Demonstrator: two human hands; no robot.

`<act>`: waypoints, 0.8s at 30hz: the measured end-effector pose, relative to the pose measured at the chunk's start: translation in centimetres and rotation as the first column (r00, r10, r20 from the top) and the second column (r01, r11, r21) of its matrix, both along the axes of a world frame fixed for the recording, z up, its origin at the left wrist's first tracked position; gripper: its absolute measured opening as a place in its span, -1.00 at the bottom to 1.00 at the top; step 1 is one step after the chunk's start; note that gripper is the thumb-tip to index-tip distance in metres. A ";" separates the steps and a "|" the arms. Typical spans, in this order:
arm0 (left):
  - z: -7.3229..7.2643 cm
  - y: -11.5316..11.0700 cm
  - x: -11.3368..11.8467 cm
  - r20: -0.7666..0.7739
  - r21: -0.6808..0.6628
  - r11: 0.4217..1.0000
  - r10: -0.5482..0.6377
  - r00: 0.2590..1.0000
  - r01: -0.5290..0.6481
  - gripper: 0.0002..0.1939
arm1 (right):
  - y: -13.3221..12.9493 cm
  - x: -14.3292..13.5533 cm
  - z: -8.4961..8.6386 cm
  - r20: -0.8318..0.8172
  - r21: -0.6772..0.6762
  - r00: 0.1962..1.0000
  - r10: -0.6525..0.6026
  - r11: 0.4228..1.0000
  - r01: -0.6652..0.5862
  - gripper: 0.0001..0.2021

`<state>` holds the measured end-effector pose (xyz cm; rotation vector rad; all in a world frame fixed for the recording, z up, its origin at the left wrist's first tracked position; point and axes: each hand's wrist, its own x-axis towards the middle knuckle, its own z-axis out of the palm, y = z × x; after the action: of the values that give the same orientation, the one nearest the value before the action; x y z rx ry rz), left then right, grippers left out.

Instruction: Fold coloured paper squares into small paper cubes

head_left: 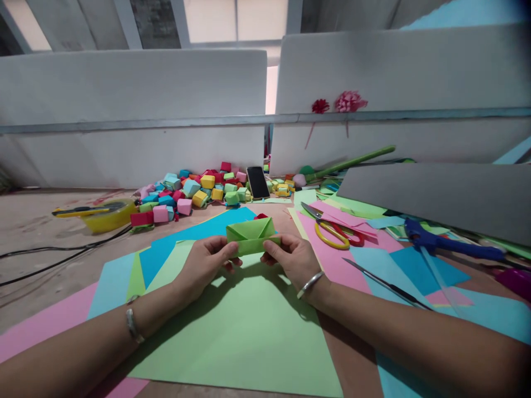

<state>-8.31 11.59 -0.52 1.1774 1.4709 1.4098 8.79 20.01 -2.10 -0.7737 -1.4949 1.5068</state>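
Observation:
A folded piece of green paper (250, 230), with slanting creases on its upper part and a flat band along its lower edge, is held up between both hands. My left hand (211, 255) pinches its left end, thumb in front. At the other end, my right hand (290, 257) grips the band the same way. Below the hands lies a large light green sheet (244, 337), with shadows of the hands on it. Parts of the fingers behind the folded paper are hidden.
Scissors (332, 232), a craft knife (385, 282) and a blue glue gun (452, 240) lie on coloured sheets at right. Several paper cubes (191, 188) are heaped behind, beside a phone (258, 182). A yellow tape roll (110, 215) and black cables (62, 251) are at left.

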 end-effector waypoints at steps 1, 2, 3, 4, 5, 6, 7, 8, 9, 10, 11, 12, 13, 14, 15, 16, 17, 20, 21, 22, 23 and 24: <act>0.1 0.0 0.0 -0.005 -0.002 1.000 -0.016 1.000 0.016 -0.67 | -0.1 0.0 0.1 0.004 0.003 1.000 0.005 1.000 -0.005 -0.69; 0.1 0.0 0.1 -0.008 -0.004 0.999 -0.035 0.999 0.035 -0.65 | -0.1 0.0 0.2 0.011 0.007 1.000 0.014 1.000 -0.014 -0.70; 0.2 -0.1 0.1 -0.010 -0.008 0.999 -0.052 0.999 0.052 -0.64 | -0.2 0.0 0.3 0.017 0.013 1.000 0.024 1.000 -0.024 -0.71; 0.2 -0.1 0.1 -0.012 -0.010 0.998 -0.067 0.998 0.067 -0.63 | -0.2 -0.1 0.3 0.022 0.019 0.999 0.035 0.999 -0.036 -0.71; 0.2 -0.1 0.2 -0.013 -0.010 0.997 -0.079 0.997 0.079 -0.64 | -0.3 -0.1 0.3 0.024 0.028 0.999 0.046 0.999 -0.046 -0.71; 0.2 -0.1 0.2 -0.015 -0.009 0.996 -0.086 0.996 0.086 -0.64 | -0.3 -0.1 0.2 0.025 0.037 0.998 0.050 0.998 -0.051 -0.72; 0.1 -0.1 0.2 -0.017 -0.007 0.996 -0.089 0.996 0.089 -0.65 | -0.3 -0.1 0.2 0.026 0.049 0.999 0.047 0.998 -0.049 -0.72; 0.1 -0.1 0.2 -0.018 -0.002 0.996 -0.088 0.996 0.088 -0.66 | -0.3 -0.2 0.1 0.028 0.061 0.999 0.039 0.997 -0.041 -0.71; 0.1 -0.1 0.2 -0.020 0.004 0.996 -0.084 0.996 0.084 -0.68 | -0.3 -0.2 -0.1 0.033 0.070 0.999 0.026 0.997 -0.029 -0.69; 0.0 -0.1 0.2 -0.021 0.011 0.997 -0.079 0.997 0.079 -0.69 | -0.2 -0.2 -0.1 0.036 0.072 0.999 0.014 0.997 -0.016 -0.66; 0.0 -0.1 0.2 -0.023 0.018 0.997 -0.074 0.997 0.074 -0.70 | -0.2 -0.2 -0.2 0.036 0.065 0.999 0.011 0.998 -0.013 -0.63; -0.1 -0.1 0.2 -0.025 0.024 0.997 -0.071 0.997 0.071 -0.71 | -0.1 -0.2 -0.2 0.034 0.049 0.999 0.020 0.999 -0.021 -0.60; -0.1 -0.1 0.1 -0.027 0.029 0.997 -0.071 0.997 0.072 -0.71 | 0.0 -0.2 -0.2 0.027 0.029 0.999 0.037 0.999 -0.038 -0.57; -0.2 -0.1 0.1 -0.029 0.031 0.997 -0.076 0.997 0.077 -0.72 | 0.0 -0.2 -0.2 0.013 0.006 0.998 0.056 0.998 -0.056 -0.52; -0.2 -0.1 0.1 -0.031 0.031 0.996 -0.083 0.996 0.084 -0.72 | 0.0 -0.2 -0.1 -0.008 -0.012 0.997 0.075 0.997 -0.075 -0.45; -0.2 -0.2 0.0 -0.033 0.029 0.995 -0.090 0.995 0.091 -0.72 | 0.1 -0.1 0.0 -0.029 -0.023 0.995 0.095 0.995 -0.095 -0.39; -0.2 -0.2 0.0 -0.033 0.028 0.995 -0.096 0.995 0.097 -0.72 | 0.0 -0.1 0.1 -0.039 -0.026 0.992 0.118 0.993 -0.119 -0.37; -0.2 -0.3 -0.1 -0.025 0.026 0.994 -0.106 0.994 0.106 -0.73 | -0.2 0.0 0.4 -0.010 0.005 0.981 0.195 0.981 -0.195 -0.54; -0.2 -0.3 -0.1 -0.016 0.024 0.993 -0.111 0.994 0.112 -0.73 | -0.3 0.1 0.5 0.010 0.020 0.977 0.213 0.977 -0.213 -0.61; -0.2 -0.3 -0.2 -0.005 0.022 0.993 -0.119 0.993 0.119 -0.72 | -0.3 0.1 0.5 0.024 0.032 0.976 0.217 0.976 -0.217 -0.66; -0.3 -0.3 -0.2 0.009 0.018 0.992 -0.129 0.992 0.128 -0.71 | -0.4 0.1 0.5 0.028 0.038 0.977 0.210 0.977 -0.211 -0.67; -0.4 -0.3 -0.2 0.023 0.014 0.990 -0.138 0.990 0.138 -0.70 | -0.5 0.1 0.6 0.027 0.034 0.979 0.201 0.979 -0.202 -0.67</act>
<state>-8.50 11.30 -0.88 1.2416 1.3397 1.3364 8.91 19.52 -1.55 -0.6351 -1.6551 1.6187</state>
